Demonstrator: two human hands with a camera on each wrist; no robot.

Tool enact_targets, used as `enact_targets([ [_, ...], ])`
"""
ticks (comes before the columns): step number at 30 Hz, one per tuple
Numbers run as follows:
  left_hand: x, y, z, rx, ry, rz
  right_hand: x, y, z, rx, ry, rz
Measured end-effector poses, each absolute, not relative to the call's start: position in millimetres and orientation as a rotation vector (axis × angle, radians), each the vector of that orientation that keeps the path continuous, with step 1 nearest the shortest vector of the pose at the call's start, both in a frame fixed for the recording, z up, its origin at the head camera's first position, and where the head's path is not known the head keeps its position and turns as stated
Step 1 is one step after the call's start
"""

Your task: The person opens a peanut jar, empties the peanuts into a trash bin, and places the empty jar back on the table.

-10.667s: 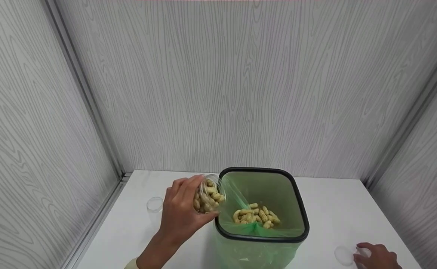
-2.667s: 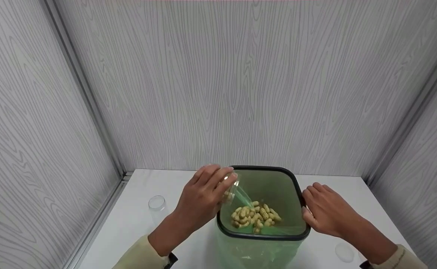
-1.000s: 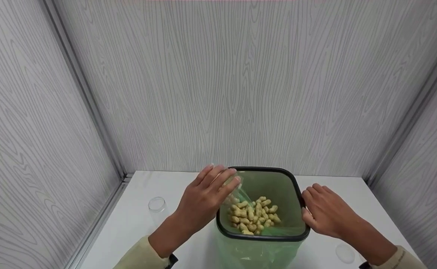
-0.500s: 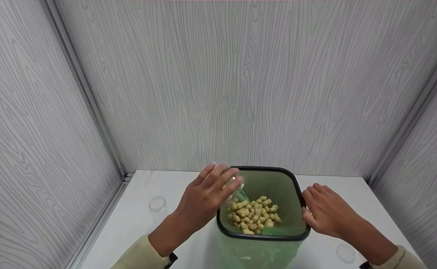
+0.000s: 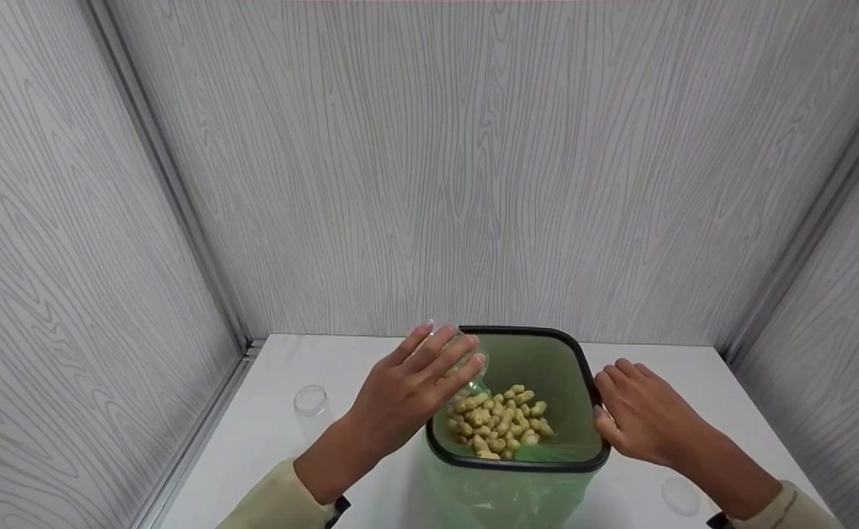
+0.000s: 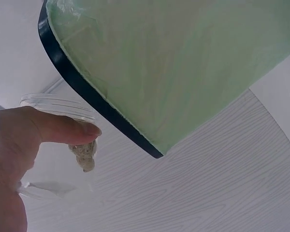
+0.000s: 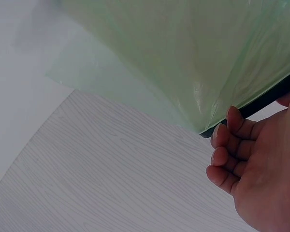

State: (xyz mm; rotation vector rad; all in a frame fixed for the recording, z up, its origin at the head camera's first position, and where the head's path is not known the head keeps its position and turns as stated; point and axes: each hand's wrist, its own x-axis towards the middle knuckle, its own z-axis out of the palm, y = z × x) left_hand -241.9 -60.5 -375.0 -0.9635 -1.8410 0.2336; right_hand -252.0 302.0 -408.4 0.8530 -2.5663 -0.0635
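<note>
In the head view my left hand (image 5: pixel 400 389) grips a clear plastic jar (image 5: pixel 479 360), tipped mouth-down over the left side of a bin. The left wrist view shows its threaded neck by my thumb and a peanut (image 6: pixel 85 157) inside. A green bag lines the bin, and a black frame (image 5: pixel 517 464) runs around its top. Unshelled peanuts (image 5: pixel 499 422) lie heaped within. My right hand (image 5: pixel 642 411) pinches the frame's right side, thumb on one side and curled fingers on the other. Much of the jar is hidden behind my left fingers.
A clear cylindrical container (image 5: pixel 311 400) stands on the white table (image 5: pixel 370 349) to the left. On the right lies a clear round lid (image 5: pixel 680 496), partly near my right forearm. Wood-grain panels (image 5: pixel 429 169) close in the back and both sides.
My right hand has gone from the lid on the table to the bin's frame. The left hand has tipped the jar further over the bin, and the peanut heap has grown.
</note>
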Motion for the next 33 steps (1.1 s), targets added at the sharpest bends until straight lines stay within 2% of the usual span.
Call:
enact_targets([
  [20, -247.1, -58.0, -378.9, -1.078, -1.768, 0.353, -250.8, 302.0, -408.0, 0.841, -2.575, -0.052],
  [33, -246.4, -60.6, -375.1, -1.035, -1.791, 0.337, -250.2, 301.3, -408.0, 0.828, -2.596, -0.051],
])
